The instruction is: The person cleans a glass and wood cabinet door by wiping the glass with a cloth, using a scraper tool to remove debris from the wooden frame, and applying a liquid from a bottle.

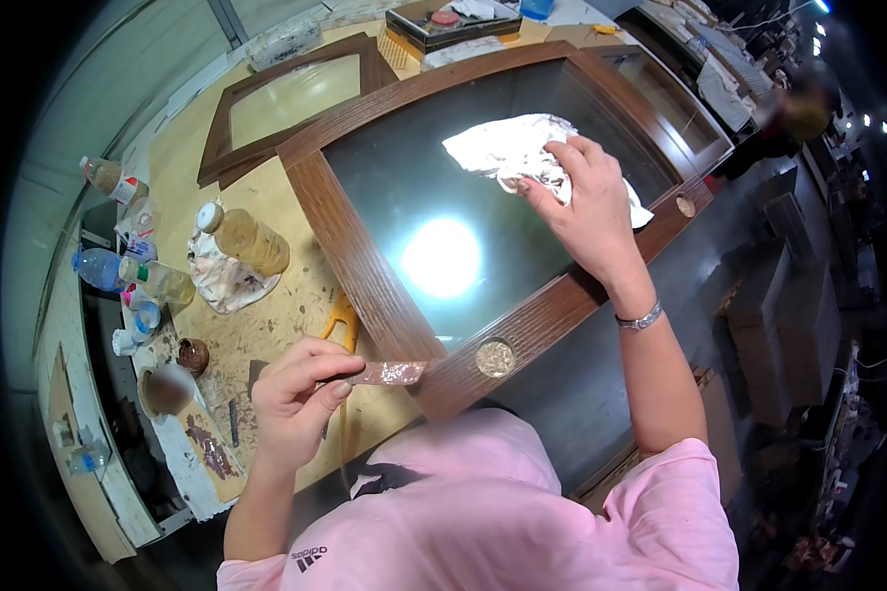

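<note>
My right hand (593, 209) grips a crumpled white cloth (507, 146), which lies against the dark glass pane (379, 177) of a brown wooden cabinet door (561, 313). The door rests at a slant over the table, its near edge by my body. Pinched between thumb and fingers of my left hand (300, 394) is a flat scraper blade (396, 373) smeared with brown. Its tip is at the door's near left corner; whether it touches the wood I cannot tell. Any handle is hidden by the fingers. Close beyond this hand lies a yellow-handled tool (341, 321).
Another framed door (295, 97) lies farther back on the table. Leftward stand a bottle of yellowish liquid (251, 239) on a stained rag (222, 276), several other bottles (98, 268), and a small brown jar (194, 356). A box (453, 30) sits at the far edge. A person (803, 113) is at far right.
</note>
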Demonstrator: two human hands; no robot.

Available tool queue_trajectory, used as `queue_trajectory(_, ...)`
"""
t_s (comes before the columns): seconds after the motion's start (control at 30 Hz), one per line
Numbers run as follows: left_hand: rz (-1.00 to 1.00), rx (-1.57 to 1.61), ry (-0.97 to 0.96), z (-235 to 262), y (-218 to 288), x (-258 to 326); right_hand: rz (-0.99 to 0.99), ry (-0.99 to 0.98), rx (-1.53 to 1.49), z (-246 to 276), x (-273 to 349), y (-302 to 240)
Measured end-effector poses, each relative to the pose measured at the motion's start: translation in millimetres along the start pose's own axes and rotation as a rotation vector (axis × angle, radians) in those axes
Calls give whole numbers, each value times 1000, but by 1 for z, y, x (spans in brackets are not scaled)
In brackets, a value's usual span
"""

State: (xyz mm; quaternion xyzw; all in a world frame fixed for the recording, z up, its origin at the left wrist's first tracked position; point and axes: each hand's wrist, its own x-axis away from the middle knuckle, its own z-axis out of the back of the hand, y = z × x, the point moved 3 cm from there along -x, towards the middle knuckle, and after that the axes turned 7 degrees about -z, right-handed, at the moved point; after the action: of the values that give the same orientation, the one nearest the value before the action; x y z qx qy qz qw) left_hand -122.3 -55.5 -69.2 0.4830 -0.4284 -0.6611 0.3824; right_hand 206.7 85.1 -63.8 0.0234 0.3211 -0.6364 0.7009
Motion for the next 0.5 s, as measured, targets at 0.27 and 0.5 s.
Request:
queue_trajectory(0.27,-162,-250,-122,-9,8,-17,-29,-20,-46,-2,0,0)
queue_trajectory(0.5,-207,-279,-130,-10,13,-23,-36,-12,-60,-3,-1,2)
